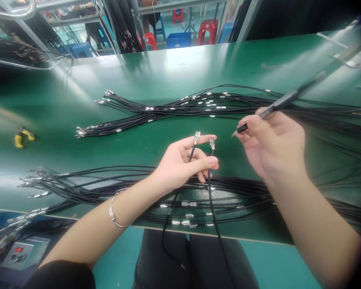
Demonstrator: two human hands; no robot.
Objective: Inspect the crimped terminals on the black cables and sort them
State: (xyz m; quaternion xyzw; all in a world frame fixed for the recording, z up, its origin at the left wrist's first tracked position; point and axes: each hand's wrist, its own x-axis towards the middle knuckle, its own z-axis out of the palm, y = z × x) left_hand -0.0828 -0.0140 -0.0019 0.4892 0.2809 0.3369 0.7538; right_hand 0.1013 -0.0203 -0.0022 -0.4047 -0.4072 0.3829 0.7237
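Note:
My left hand (188, 162) is closed on two black cables, one (210, 188) pinched by the thumb and the other (192, 152) passing between the fingers. Each ends in a small metal connector (197, 136) resting against the index finger; the right-hand connector (212, 143) shows red and white bits below it. To the right, my right hand (270, 144) grips a dark pen-like tool (278, 104), its thin tip pointing left, apart from the connectors. Behind the hands lies a bundle of black cables (168, 109) with white labels. Another bundle (93, 188) runs beneath my left hand and forearm.
Yellow-handled pliers (24, 136) lie at the left of the green table (180, 72). A grey box with a red switch (19, 249) is at the lower left. Beyond the far edge stand metal racks with hanging cables (123, 28), red stools (207, 32) and a blue bin (178, 40).

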